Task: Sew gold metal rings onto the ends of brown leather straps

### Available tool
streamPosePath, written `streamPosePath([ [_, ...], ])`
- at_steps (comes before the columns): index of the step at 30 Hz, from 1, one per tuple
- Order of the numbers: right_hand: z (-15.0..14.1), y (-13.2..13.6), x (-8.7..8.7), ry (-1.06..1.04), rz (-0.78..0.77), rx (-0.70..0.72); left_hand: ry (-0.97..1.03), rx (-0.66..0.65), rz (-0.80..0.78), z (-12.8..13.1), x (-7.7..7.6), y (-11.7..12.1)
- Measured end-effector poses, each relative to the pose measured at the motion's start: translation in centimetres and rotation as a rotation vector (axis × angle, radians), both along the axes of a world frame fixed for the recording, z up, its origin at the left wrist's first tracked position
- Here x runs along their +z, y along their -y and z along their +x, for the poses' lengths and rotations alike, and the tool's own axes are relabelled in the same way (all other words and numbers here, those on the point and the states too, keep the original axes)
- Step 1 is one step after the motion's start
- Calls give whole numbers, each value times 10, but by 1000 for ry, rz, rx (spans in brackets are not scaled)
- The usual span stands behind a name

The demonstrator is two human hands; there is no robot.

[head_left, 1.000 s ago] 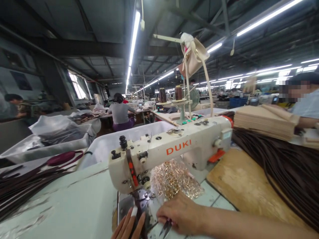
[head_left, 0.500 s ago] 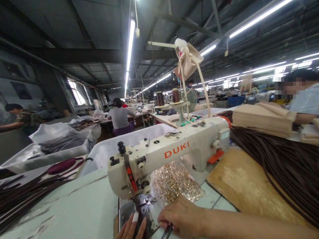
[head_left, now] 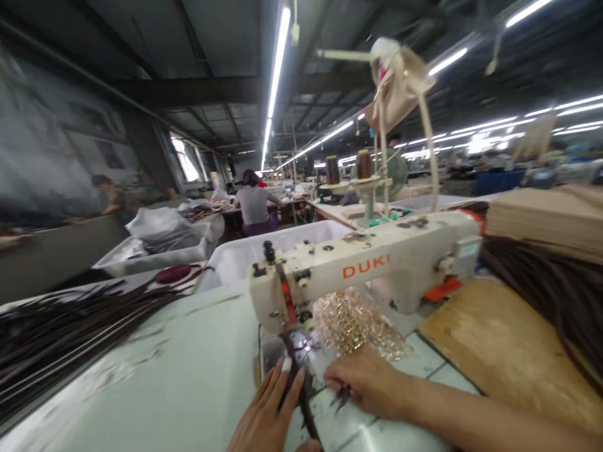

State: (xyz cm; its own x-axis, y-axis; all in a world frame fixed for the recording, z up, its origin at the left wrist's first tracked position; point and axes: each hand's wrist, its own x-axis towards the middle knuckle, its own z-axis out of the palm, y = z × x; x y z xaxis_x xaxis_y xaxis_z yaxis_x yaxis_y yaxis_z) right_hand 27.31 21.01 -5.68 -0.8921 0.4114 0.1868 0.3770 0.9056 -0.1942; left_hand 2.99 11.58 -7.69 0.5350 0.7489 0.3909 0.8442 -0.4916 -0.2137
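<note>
A cream sewing machine (head_left: 377, 267) marked DUKI stands on the pale green table (head_left: 179, 370). My left hand (head_left: 268, 414) lies flat with fingers stretched out on a dark strap (head_left: 301, 395) that runs under the needle. My right hand (head_left: 370, 383) is closed on small dark thread snips (head_left: 342, 397), just right of the strap. A clear bag of gold metal fittings (head_left: 358, 323) lies under the machine arm, behind my right hand.
Dark straps are heaped at the left (head_left: 61, 339) and at the right (head_left: 556, 295). A wooden board (head_left: 494, 351) lies at the right, with stacked tan pieces (head_left: 541, 220) behind it. White bins (head_left: 282, 248) stand behind the machine. A person (head_left: 254, 207) sits at a far table.
The view has swung left and is blurred. My left hand has come further into view, flat on the strap. My right hand keeps the snips beside the needle.
</note>
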Motion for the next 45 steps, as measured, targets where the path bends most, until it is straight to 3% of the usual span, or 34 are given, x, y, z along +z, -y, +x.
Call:
streamPosePath([
  [4, 2, -1, 3, -40, -66, 16, 61, 123, -219, 10, 21, 16],
  [9, 2, -2, 5, -37, -69, 37, 95, 168, -311, 13, 20, 18],
  [21, 4, -4, 7, 0, 25, 49, -73, 103, -97, 8, 7, 13],
  [26, 6, -1, 8, -17, 27, 43, -42, 89, -63, 6, 6, 12],
  [29, 7, 1, 7, -47, 2, 52, 168, 121, -42, 5, 25, 11],
  [33, 6, -1, 6, -51, -52, 61, 590, 241, 46, 10, 81, 9],
  [35, 4, -1, 6, -40, -63, 55, 723, 290, 114, 15, 108, 7],
  [37, 3, 0, 8, -13, -59, 51, 795, 277, 163, 19, 125, 2],
  [39, 3, 2, 13, 32, -53, 67, 812, 229, 189, 22, 131, -8],
  [45, 10, 15, 31, 115, -56, 30, 848, 121, 225, 26, 126, -34],
])
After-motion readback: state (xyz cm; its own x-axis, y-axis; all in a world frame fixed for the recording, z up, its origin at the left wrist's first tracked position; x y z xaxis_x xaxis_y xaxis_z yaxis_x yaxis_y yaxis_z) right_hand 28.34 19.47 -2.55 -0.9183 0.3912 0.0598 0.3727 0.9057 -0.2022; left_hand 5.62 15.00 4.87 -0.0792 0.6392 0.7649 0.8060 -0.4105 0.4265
